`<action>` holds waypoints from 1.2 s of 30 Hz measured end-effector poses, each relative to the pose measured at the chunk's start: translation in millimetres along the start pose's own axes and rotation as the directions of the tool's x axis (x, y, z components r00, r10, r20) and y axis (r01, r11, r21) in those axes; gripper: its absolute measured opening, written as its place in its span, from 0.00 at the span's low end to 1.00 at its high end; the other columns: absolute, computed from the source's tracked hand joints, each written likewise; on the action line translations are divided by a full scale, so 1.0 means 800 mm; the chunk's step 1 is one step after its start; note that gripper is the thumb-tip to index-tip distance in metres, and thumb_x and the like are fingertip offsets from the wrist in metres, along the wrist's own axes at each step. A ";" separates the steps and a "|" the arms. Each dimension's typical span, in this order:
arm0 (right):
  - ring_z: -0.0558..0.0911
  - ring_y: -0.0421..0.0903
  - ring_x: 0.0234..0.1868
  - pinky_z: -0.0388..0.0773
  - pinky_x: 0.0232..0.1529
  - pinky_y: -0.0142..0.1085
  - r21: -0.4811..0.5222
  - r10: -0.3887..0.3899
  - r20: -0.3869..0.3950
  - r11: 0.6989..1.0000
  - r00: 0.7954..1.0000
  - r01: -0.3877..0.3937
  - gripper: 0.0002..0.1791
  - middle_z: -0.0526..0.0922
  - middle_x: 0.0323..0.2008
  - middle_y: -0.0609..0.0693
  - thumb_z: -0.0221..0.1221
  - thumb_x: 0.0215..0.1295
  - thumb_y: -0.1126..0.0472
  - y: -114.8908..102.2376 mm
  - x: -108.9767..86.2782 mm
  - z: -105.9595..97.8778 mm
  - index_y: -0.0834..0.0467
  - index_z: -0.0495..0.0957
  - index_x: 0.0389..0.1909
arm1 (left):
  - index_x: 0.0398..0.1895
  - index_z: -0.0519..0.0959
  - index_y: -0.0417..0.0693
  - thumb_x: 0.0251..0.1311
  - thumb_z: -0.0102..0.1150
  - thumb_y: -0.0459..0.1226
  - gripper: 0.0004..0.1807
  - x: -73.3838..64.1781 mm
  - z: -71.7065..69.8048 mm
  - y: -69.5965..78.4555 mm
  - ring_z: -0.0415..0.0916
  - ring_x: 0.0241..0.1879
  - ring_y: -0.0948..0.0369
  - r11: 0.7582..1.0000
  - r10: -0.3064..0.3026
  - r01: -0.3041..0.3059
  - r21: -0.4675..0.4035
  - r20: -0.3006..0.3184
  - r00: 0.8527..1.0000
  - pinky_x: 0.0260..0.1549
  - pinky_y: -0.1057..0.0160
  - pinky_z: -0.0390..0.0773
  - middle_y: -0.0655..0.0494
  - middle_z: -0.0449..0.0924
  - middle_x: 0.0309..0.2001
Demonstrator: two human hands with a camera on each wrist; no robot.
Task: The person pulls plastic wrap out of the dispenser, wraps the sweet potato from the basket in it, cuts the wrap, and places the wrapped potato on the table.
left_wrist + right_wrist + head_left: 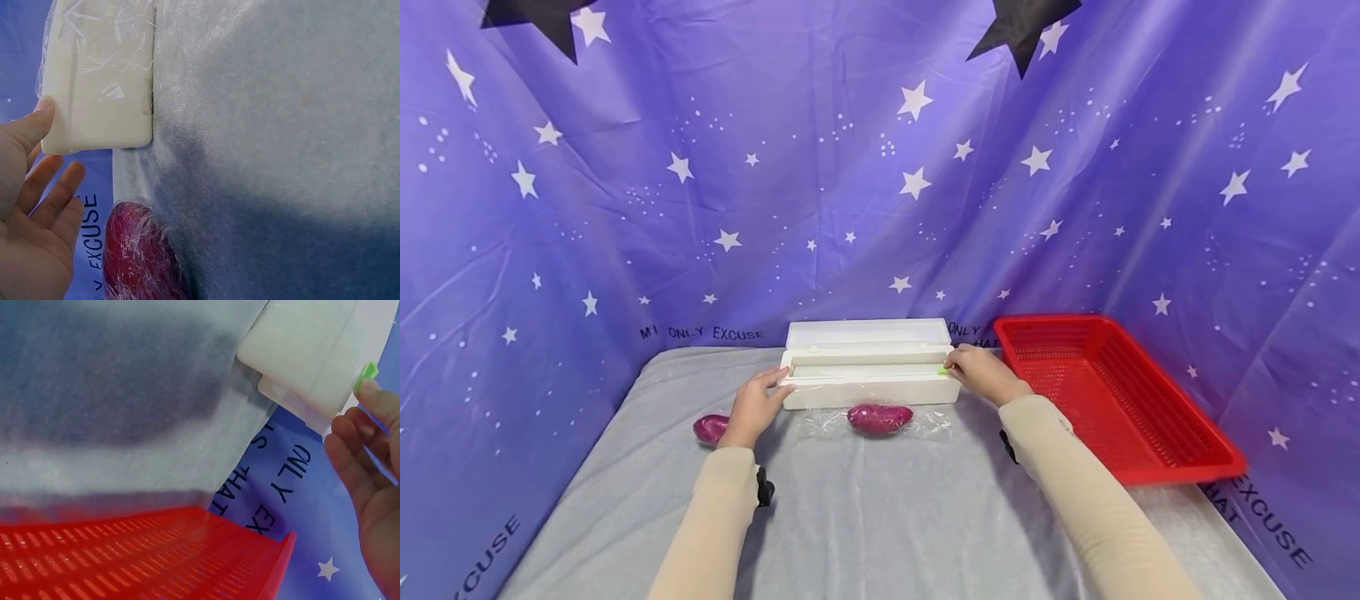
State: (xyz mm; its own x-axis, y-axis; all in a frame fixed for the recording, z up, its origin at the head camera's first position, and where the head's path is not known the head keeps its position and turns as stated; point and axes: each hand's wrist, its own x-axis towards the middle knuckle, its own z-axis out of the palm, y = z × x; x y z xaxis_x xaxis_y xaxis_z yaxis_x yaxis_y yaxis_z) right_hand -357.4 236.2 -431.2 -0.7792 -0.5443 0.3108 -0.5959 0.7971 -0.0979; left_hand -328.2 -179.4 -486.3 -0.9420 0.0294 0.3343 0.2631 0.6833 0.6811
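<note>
A white cling film dispenser (872,395) stands on the table, its lid (868,333) raised at the back. My left hand (756,410) holds its left end, thumb on the front edge; the other fingers are loosely bent beside the end. With thumb and fingertips my right hand (987,373) pinches a small green slider (366,375) at the right end of the front edge. Clear film (822,422) hangs from the front and lies flat on the table, under or around a purple sweet potato (880,419); I cannot tell which.
Left of the dispenser lies another purple sweet potato (134,256), wrapped in film and partly behind my left hand in the head view. A red plastic basket (1180,478) stands at the right, near my right forearm. Behind the grey-covered table (887,525) hangs a purple star-patterned curtain (820,192).
</note>
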 end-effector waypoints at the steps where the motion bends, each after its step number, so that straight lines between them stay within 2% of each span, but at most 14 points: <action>1: 0.84 0.52 0.39 0.81 0.45 0.44 -0.003 0.004 -0.002 1.000 1.000 -0.004 0.02 0.83 0.35 0.53 0.64 0.64 0.68 0.001 -0.001 0.000 0.61 0.85 0.36 | 0.62 0.78 0.39 0.65 0.66 0.39 0.24 0.000 0.001 0.000 0.66 0.66 0.40 1.000 -0.002 0.002 -0.004 -0.001 1.000 0.67 0.44 0.62 0.39 0.72 0.65; 6: 0.84 0.53 0.39 0.81 0.44 0.45 0.014 -0.006 -0.019 1.000 1.000 0.007 0.02 0.82 0.34 0.54 0.62 0.64 0.71 0.006 -0.006 0.001 0.64 0.83 0.36 | 0.61 0.78 0.38 0.64 0.67 0.38 0.24 0.001 0.003 0.002 0.68 0.65 0.40 1.000 0.023 -0.022 0.008 -0.023 0.999 0.66 0.43 0.63 0.37 0.73 0.63; 10: 0.83 0.53 0.39 0.80 0.44 0.46 0.074 0.036 0.000 0.997 0.999 -0.036 0.03 0.82 0.33 0.54 0.60 0.65 0.72 0.012 -0.010 -0.001 0.65 0.81 0.36 | 0.61 0.79 0.38 0.64 0.67 0.37 0.23 0.000 0.002 0.002 0.68 0.64 0.39 1.000 0.030 -0.029 0.010 -0.028 0.999 0.66 0.43 0.63 0.37 0.73 0.63; 17: 0.81 0.52 0.40 0.79 0.46 0.47 0.146 0.105 0.043 0.983 0.994 -0.111 0.03 0.83 0.34 0.53 0.59 0.66 0.71 0.022 -0.015 0.002 0.65 0.80 0.38 | 0.63 0.77 0.39 0.65 0.66 0.38 0.24 0.002 0.001 0.002 0.67 0.66 0.41 1.000 0.006 -0.006 -0.002 0.001 1.000 0.67 0.44 0.62 0.37 0.72 0.65; 21: 0.80 0.50 0.40 0.79 0.45 0.46 0.198 0.169 0.093 0.963 0.981 -0.184 0.05 0.83 0.36 0.53 0.60 0.67 0.69 0.022 -0.016 0.001 0.64 0.81 0.41 | 0.62 0.77 0.38 0.65 0.67 0.38 0.24 0.001 0.002 0.001 0.67 0.66 0.40 1.000 0.014 -0.014 -0.011 -0.010 1.000 0.66 0.44 0.63 0.36 0.72 0.65; 24: 0.81 0.51 0.40 0.80 0.43 0.46 0.262 0.206 0.143 0.935 0.968 -0.237 0.08 0.84 0.37 0.55 0.60 0.68 0.67 0.021 -0.017 -0.002 0.65 0.81 0.45 | 0.61 0.78 0.38 0.63 0.67 0.37 0.24 -0.001 0.003 -0.001 0.70 0.63 0.39 0.999 0.029 -0.029 -0.017 -0.030 0.999 0.65 0.43 0.65 0.36 0.73 0.64; 27: 0.83 0.53 0.42 0.81 0.44 0.48 0.300 0.215 0.179 0.917 0.960 -0.262 0.13 0.85 0.39 0.58 0.59 0.68 0.64 0.020 -0.019 -0.007 0.67 0.80 0.50 | 0.61 0.78 0.38 0.63 0.67 0.37 0.24 -0.002 0.004 -0.002 0.73 0.60 0.40 0.999 0.024 -0.025 -0.026 -0.038 0.999 0.64 0.43 0.66 0.36 0.73 0.64; 29: 0.84 0.55 0.43 0.80 0.46 0.50 0.306 0.210 0.194 0.915 0.958 -0.262 0.17 0.85 0.40 0.60 0.58 0.69 0.63 0.018 -0.020 -0.012 0.68 0.78 0.54 | 0.62 0.78 0.38 0.63 0.66 0.37 0.25 -0.003 0.004 -0.003 0.74 0.59 0.40 0.999 0.008 -0.010 -0.035 -0.038 0.999 0.63 0.43 0.67 0.37 0.73 0.64; 32: 0.83 0.58 0.47 0.79 0.49 0.52 0.309 0.191 0.212 0.917 0.958 -0.251 0.21 0.84 0.45 0.63 0.57 0.69 0.63 0.015 -0.022 -0.018 0.69 0.75 0.60 | 0.64 0.76 0.38 0.62 0.64 0.38 0.27 -0.003 0.002 -0.001 0.74 0.59 0.40 0.999 -0.014 0.014 -0.038 -0.014 1.000 0.63 0.43 0.67 0.36 0.71 0.65; 36: 0.82 0.59 0.50 0.80 0.49 0.51 0.305 0.193 0.208 0.919 0.959 -0.251 0.23 0.82 0.49 0.64 0.57 0.69 0.64 0.010 -0.026 -0.023 0.69 0.72 0.63 | 0.69 0.70 0.37 0.63 0.62 0.40 0.32 -0.005 -0.002 0.005 0.71 0.62 0.39 0.999 -0.040 0.041 -0.024 0.055 0.998 0.64 0.41 0.66 0.35 0.67 0.68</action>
State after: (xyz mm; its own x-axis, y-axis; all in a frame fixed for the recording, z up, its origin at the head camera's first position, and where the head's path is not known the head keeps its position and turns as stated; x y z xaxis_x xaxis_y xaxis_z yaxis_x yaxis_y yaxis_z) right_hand -342.5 258.9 -421.4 -0.9025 -0.4228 0.0826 -0.4113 0.7889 -0.4565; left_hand -322.9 -178.0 -484.1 -0.9618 0.0420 0.2705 0.2287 0.6663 0.7098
